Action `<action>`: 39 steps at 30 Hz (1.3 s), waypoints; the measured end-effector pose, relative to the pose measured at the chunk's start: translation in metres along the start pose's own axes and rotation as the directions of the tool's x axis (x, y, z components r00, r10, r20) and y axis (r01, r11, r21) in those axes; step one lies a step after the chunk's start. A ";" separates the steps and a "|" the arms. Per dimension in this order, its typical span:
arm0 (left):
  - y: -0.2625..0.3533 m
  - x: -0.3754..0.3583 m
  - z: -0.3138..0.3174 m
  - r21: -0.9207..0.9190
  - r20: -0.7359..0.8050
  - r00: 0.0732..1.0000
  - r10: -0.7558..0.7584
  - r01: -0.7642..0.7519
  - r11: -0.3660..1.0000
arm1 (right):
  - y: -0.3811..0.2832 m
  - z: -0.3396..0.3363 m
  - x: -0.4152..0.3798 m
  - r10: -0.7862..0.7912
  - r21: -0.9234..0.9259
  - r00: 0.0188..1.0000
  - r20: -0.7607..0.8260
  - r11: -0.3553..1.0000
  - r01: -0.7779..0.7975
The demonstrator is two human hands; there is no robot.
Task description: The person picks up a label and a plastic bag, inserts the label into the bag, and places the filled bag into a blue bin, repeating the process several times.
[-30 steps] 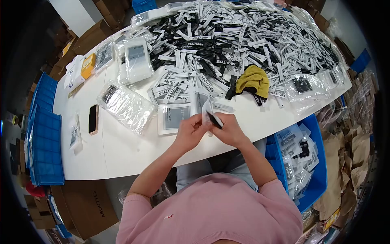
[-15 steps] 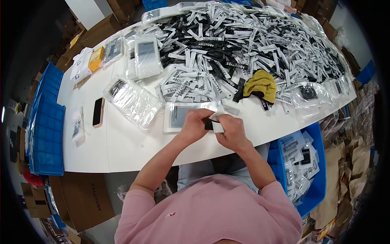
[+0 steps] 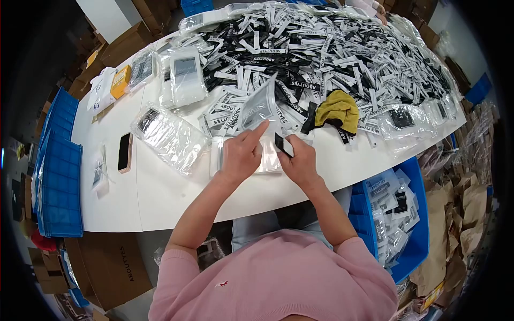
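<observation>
My left hand [image 3: 243, 155] is closed on a clear plastic bag [image 3: 258, 109], its index finger stretched along it; the bag stands raised above the bag stack. My right hand [image 3: 300, 162] pinches a folded black and white strip [image 3: 284, 145] beside the bag's lower right. Under both hands lies a stack of flat printed bags [image 3: 269, 165], partly covered by the hands. Just beyond are loose white strips [image 3: 222, 113] printed ABOUTYES. A yellow and black cloth [image 3: 337, 111] lies to the right of the hands.
A large heap of black and white strips [image 3: 321, 53] covers the back. Wrapped bag packs [image 3: 170, 140] and a phone [image 3: 125, 153] lie left. Blue crates [image 3: 61, 184] stand at the left edge. A blue bin [image 3: 420, 235] of filled bags is at my right. Another person's hand [image 3: 381, 13] shows at the back.
A clear bag is now raised in my left hand. My hands have moved apart, and the strip is now in my right hand alone.
</observation>
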State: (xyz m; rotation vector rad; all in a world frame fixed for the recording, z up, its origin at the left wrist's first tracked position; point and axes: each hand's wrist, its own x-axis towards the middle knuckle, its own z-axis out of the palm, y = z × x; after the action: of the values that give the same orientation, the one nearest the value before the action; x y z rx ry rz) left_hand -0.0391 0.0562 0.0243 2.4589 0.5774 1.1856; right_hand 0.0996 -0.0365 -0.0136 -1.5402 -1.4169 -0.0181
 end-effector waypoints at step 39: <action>0.023 -0.024 0.011 0.072 0.291 0.956 -0.050 0.030 0.997 | 0.000 0.029 -0.016 0.422 0.473 0.884 0.200 0.748 -0.465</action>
State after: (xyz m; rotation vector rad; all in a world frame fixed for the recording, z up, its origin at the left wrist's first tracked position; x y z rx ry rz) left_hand -0.0392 0.0231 0.0130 2.5995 0.5840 0.7759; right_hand 0.0778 -0.0298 -0.0370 -1.3891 -0.9644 0.6728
